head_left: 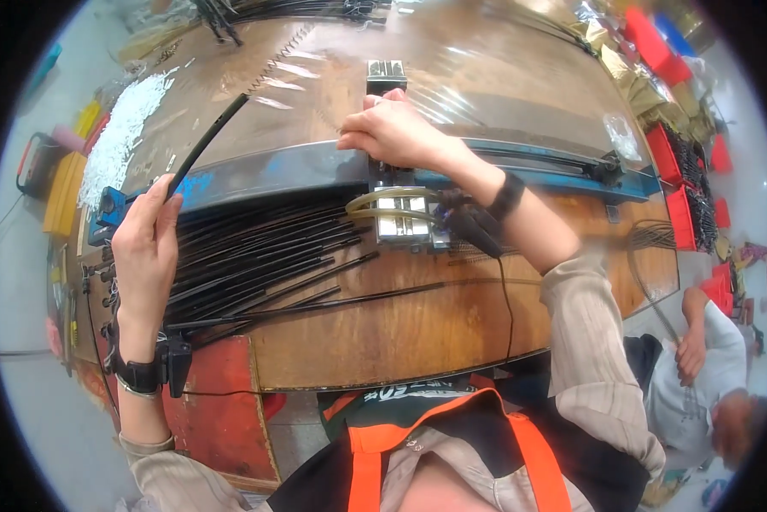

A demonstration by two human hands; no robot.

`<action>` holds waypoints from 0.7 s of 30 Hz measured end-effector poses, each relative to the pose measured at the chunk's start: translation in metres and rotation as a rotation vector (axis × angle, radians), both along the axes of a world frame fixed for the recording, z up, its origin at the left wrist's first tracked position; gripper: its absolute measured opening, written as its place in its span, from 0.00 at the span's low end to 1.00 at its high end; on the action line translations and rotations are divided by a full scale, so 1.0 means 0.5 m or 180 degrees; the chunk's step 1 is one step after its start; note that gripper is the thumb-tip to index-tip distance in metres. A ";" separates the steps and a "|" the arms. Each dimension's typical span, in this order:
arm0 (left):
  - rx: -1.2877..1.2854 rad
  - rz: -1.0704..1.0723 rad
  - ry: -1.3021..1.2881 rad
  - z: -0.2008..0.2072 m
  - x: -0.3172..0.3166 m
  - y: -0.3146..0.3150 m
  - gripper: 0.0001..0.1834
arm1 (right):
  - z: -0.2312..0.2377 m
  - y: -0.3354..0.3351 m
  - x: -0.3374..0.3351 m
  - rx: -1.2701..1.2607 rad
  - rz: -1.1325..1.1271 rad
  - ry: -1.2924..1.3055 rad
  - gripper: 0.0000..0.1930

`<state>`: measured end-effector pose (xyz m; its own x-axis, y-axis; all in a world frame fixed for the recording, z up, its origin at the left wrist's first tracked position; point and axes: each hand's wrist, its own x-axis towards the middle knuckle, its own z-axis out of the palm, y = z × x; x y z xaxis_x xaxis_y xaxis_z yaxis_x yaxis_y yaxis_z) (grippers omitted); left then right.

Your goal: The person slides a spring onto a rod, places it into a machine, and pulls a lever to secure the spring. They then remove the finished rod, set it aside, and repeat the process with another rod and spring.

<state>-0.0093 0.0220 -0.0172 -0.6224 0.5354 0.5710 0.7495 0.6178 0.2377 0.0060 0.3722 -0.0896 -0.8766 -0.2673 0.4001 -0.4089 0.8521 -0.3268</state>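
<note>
My left hand (147,243) is closed around the lower end of a black tube (208,136), which slants up and to the right over the table. From the tube's far end a thin coil spring (274,66) sticks out. My right hand (392,130) is held above the blue metal rail with its fingers curled inward; whatever lies between them is too small to make out. Just beyond it stands a small metal block (386,75). Below the right wrist, a metal clamp fixture (402,218) with yellowish hoses sits at the rail. A pile of black tubes (255,264) lies under my left hand's side.
The blue rail (289,175) crosses the wooden table (383,341). Small white pieces are heaped (127,128) at the left. Red bins (680,218) stand along the right edge. A co-worker (699,367) is at the lower right, holding thin rods. A black cable hangs from the fixture.
</note>
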 end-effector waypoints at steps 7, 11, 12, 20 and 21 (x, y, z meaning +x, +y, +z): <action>-0.0450 -0.0018 0.0033 -0.022 -0.042 -0.006 0.14 | -0.043 0.199 0.139 0.1040 -0.0822 0.1297 0.05; -0.0700 -0.0218 0.0010 -0.063 -0.073 0.046 0.12 | -0.038 0.396 0.321 0.1387 -0.1723 0.1333 0.06; -0.0783 -0.0368 0.0002 -0.079 -0.073 0.079 0.11 | -0.028 0.422 0.347 0.1475 -0.1976 0.1242 0.04; -0.0562 -0.1061 0.0005 -0.158 -0.094 0.319 0.07 | -0.101 0.540 0.424 0.1155 -0.2219 0.1104 0.04; -0.0512 -0.1017 -0.0014 -0.161 -0.096 0.314 0.08 | -0.100 0.531 0.412 0.0957 -0.2225 0.1065 0.04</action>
<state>-0.0573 0.1791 -0.0977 -0.4112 0.7862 0.4613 0.9102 0.3821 0.1602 0.2118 0.6375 -0.1395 -0.7278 0.1576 0.6675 0.2119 0.9773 0.0002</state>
